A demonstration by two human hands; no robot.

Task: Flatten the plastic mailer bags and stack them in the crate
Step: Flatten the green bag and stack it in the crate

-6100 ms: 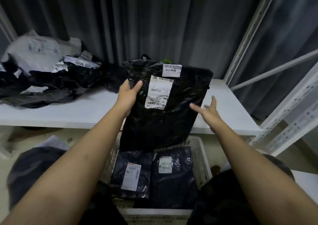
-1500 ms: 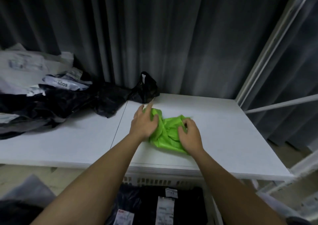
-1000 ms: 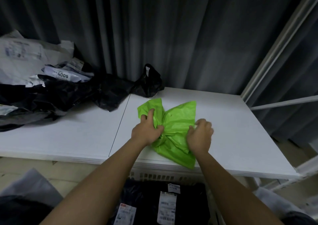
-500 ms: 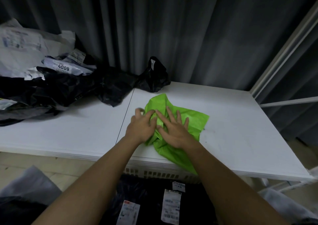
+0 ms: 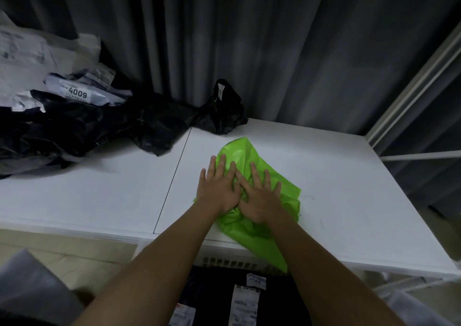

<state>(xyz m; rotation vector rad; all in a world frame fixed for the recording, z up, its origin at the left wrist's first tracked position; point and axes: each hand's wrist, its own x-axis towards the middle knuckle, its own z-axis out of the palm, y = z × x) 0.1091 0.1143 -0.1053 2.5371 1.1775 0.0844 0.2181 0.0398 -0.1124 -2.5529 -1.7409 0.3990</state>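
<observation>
One green mailer bag (image 5: 252,154) lies crumpled on the white shelf board (image 5: 336,176), its near end hanging over the front edge. Two hands press it down side by side: the left hand (image 5: 217,188) lies flat with straight, spread fingers on the bag's left part, and the right hand (image 5: 259,198) lies flat the same way on its middle, the index fingers nearly touching. Neither hand grips anything. At the back of the board sits one small black bag (image 5: 222,111), bunched up and apart from the green one. To the left a loose heap of mailers (image 5: 62,116) spreads over the board, black ones mixed with grey or white ones; their number cannot be told, and one label reads 4009. Below the board's front edge the white rim of one crate (image 5: 232,267) shows, and inside it lie black bags (image 5: 279,300) bearing three white labels; how many bags are stacked there cannot be told.
</observation>
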